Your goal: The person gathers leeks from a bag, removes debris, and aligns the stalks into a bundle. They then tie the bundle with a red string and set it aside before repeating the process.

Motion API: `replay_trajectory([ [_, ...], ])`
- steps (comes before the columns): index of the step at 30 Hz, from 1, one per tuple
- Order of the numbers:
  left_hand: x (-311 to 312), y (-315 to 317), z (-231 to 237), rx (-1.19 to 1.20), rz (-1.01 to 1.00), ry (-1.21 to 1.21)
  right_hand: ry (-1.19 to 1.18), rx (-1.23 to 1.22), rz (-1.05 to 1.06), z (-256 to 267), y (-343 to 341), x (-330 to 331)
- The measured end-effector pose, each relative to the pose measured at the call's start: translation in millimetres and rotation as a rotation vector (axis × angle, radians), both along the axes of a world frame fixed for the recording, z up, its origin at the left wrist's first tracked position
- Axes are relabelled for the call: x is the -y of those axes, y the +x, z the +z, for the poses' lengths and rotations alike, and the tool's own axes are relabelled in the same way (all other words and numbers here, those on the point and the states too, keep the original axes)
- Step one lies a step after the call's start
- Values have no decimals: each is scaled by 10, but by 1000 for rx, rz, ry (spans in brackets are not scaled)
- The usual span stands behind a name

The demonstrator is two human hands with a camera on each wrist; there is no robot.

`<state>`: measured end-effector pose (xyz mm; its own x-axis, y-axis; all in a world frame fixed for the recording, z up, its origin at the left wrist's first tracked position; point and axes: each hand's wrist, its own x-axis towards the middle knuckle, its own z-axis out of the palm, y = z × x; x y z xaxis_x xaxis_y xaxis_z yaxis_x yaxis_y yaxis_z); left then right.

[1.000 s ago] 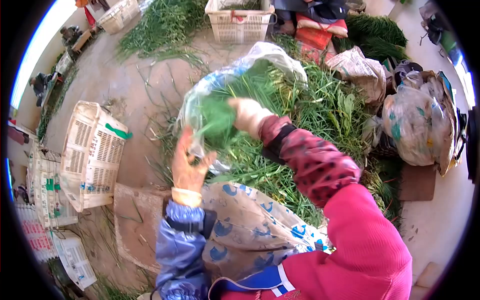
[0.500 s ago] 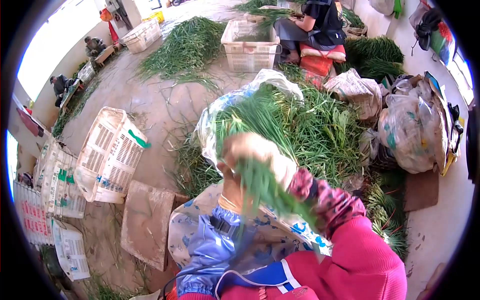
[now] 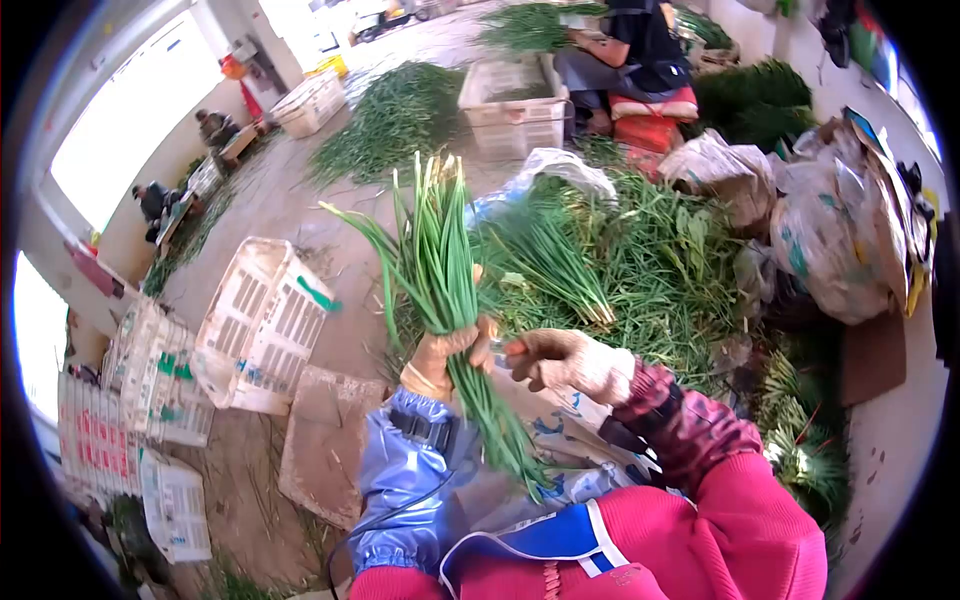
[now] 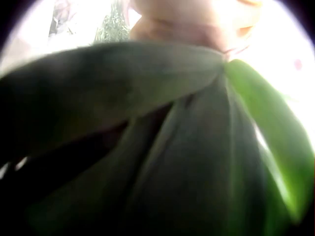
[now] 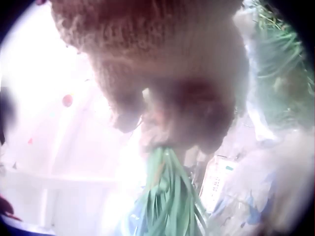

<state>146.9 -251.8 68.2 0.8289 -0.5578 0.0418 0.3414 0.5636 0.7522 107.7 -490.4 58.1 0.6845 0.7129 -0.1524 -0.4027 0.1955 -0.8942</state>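
My left hand (image 3: pixel 443 360) grips a bunch of chives (image 3: pixel 440 270) around its middle, in front of my body. The pale stem ends point up and away, and the green leaves hang below the fist toward my lap. In the left wrist view, broad dark leaves (image 4: pixel 197 147) fill most of the picture. My right hand (image 3: pixel 575 362), in a knitted glove, is just right of the bunch, its fingers loosely bent toward it. Behind the hands, another bundle of chives (image 3: pixel 560 265) lies on a heap of loose greens (image 3: pixel 660 270) beside a clear plastic sheet (image 3: pixel 570 165).
A white crate (image 3: pixel 262 325) leans at the left near a brown board (image 3: pixel 330 440). Another crate (image 3: pixel 515 110) stands ahead, beside a seated person (image 3: pixel 630 60) and a pile of greens (image 3: pixel 390 115). Stuffed plastic bags (image 3: pixel 840 230) line the right wall.
The bunch has come up out of the heap and now stands upright in my left hand. My right hand has moved off it to the right. The head view has tilted up.
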Motion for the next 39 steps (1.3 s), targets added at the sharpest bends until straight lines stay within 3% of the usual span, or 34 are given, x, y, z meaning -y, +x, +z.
replay_trajectory([
  [2,3,-127,111,-7,-143,66,128,-80,20,-212,127,-113],
  [3,-17,-195,106,-35,-209,90,327,-153,25,-206,134,-178],
  [5,-115,-286,3,-104,-378,194,544,-158,-101,-299,267,-286],
  [7,-268,-381,-162,-124,-490,302,844,-63,-281,-76,354,-279],
  [9,-254,-531,-117,-80,-477,354,871,-163,-500,-375,678,-111],
  [11,-374,-610,-361,-124,-476,391,681,-159,-630,-312,709,31],
  [13,-438,-664,-451,-168,-434,369,777,-190,-555,-271,781,174],
  [15,-452,-759,-416,-241,-361,291,367,-2,-719,-115,700,260],
  [17,-467,-816,-366,-226,-306,344,-211,157,-960,112,665,270],
  [21,-705,-872,-426,-279,-260,343,-93,119,-1191,-16,834,1030],
  [23,-867,-868,-507,-299,-252,342,44,68,-1175,-143,878,1366],
  [24,-923,-814,-587,-286,-309,286,-68,104,-1144,-68,812,1298],
  [25,-921,-829,-542,-278,-239,311,-177,139,-1116,49,643,1204],
  [26,-860,-849,-474,-267,-175,337,-289,208,-1007,144,519,1054],
  [28,-772,-839,-384,-268,-117,357,-214,135,-933,477,237,492],
  [29,-750,-819,-349,-293,-135,348,-219,161,-678,578,137,375],
  [31,-699,-790,-300,-339,-173,329,-295,191,-619,709,61,-21],
  [33,-677,-810,-250,-260,-119,352,-537,480,-599,397,224,-177],
  [35,-605,-879,-103,-153,-32,445,-810,559,-488,453,258,-295],
  [36,-636,-862,-115,-6,-72,473,-698,514,-474,415,256,-329],
  [39,-751,-858,-187,116,-53,615,-398,220,-412,460,204,-369],
])
